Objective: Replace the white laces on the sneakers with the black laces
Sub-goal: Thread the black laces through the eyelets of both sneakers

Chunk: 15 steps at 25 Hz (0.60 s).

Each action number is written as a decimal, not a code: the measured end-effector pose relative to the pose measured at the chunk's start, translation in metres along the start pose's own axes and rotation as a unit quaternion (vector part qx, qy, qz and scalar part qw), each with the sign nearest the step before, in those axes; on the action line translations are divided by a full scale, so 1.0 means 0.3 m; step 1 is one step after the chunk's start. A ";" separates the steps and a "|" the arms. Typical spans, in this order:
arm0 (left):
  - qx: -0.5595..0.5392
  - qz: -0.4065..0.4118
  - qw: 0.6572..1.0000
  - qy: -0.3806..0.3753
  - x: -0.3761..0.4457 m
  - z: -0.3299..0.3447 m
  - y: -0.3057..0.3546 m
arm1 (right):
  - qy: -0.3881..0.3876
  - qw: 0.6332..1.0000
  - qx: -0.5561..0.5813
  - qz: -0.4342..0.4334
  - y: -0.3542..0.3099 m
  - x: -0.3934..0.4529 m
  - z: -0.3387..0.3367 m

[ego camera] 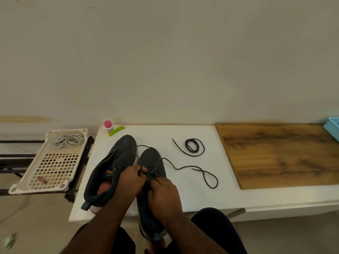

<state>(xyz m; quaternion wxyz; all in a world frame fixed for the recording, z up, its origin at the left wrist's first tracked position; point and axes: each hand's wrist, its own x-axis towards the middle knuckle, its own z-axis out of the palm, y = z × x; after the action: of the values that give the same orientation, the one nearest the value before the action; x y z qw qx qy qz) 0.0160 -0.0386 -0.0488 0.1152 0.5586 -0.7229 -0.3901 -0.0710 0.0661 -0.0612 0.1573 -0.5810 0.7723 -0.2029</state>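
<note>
Head view, hidden: the right sneaker (pixel 152 162) had its eyelet area and heel covered by both hands and forearms; its heel end hung past the near edge of the white bench (pixel 192 198).
Hard to tell: which eyelet the lace entered could not be made out under the fingers.
Cut off: a blue tray (pixel 333 127) ran out of the picture at the right edge.
Left hand (pixel 132 180): lay over the right sneaker's throat, fingers curled, its grip pinching a strand of the black lace (pixel 194 168).
Right hand (pixel 163 193): rested on the same sneaker, just beside the left hand, fingers curled down onto the lacing; whether its grip held the lace could not be told.
Black lace: threaded at the toe end, its loose tail looped across the bench to the right.
Left sneaker (pixel 110 171): lay tilted, unlaced, touching the right sneaker.
Spare black lace (pixel 192 146): coiled on the bench, well apart from the hands.
White laces (pixel 68 141): heaped in the perforated tray (pixel 53 165) left of the bench.
</note>
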 end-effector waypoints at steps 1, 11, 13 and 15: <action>0.005 0.005 1.000 0.015 -0.004 -0.002 0.015 | -0.019 1.000 -0.001 0.005 0.002 0.002 -0.005; -0.140 -0.071 0.988 0.011 -0.026 -0.045 0.067 | 0.095 0.960 0.204 0.164 0.161 0.072 -0.154; -0.172 -0.088 0.981 -0.008 -0.037 -0.043 0.061 | 0.122 0.940 0.127 0.291 0.326 0.115 -0.196; -0.228 -0.096 0.969 -0.014 -0.056 -0.043 0.061 | 0.090 0.927 0.109 0.347 0.430 0.130 -0.201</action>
<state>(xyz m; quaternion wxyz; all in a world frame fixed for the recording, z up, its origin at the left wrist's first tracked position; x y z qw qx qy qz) 0.0167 -0.0279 -0.0230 0.1917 0.5789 -0.5597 -0.5611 -0.2181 0.0678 -0.0731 0.2101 -0.2355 0.9095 -0.2706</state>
